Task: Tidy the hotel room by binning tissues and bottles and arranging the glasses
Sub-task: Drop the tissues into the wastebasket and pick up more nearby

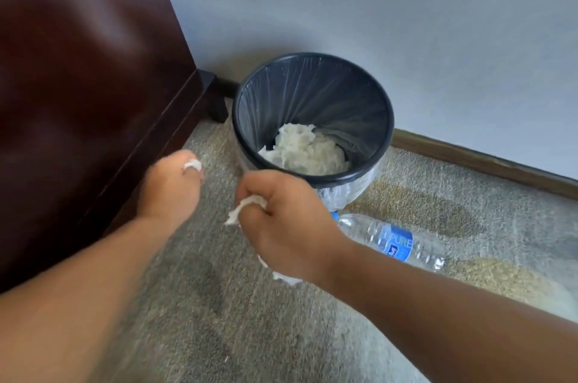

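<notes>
White tissue (247, 206) bunched inside right hand (292, 226) (ends protruding).

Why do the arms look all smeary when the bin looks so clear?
In the head view, the left hand and right hand, each gripping tissue, are smeared, probably motion blur; the bin is sharper; the bottle label is readable; the dark cabinet looks soft, with a dull sheen.
</notes>
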The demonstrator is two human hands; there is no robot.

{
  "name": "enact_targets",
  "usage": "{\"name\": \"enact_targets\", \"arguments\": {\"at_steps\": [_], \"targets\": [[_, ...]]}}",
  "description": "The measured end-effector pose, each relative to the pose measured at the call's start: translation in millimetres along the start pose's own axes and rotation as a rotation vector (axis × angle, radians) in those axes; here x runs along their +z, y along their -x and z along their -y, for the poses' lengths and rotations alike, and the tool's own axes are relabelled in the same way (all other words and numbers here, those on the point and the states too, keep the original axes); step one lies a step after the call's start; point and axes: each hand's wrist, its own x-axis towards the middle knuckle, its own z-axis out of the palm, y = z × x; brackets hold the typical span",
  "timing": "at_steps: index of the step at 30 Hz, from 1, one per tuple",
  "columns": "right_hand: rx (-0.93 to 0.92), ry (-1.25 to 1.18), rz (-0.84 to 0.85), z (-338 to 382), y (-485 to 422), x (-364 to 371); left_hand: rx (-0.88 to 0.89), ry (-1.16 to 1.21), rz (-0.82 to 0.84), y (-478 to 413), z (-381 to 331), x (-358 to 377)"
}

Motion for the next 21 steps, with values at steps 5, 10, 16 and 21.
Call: {"name": "enact_targets", "arguments": {"at_steps": [5, 10, 16, 21], "targets": [[-0.062, 0.027, -0.079, 36, -24, -40, 0.082, 0.060, -0.097, -38, -41, -51], [-0.039, 0.112, -0.102, 61, -35, -70, 0.058, 0.083, -0.082, -37, -91, -86], [-0.083, 0.199, -0.112, 112, -48, -127, 0.111, 0.166, -0.071, -40, -173, -123], [-0.087, 0.241, -0.116, 121, -49, -157, 0.149, 0.205, -0.087, -37, -213, -128]]}}
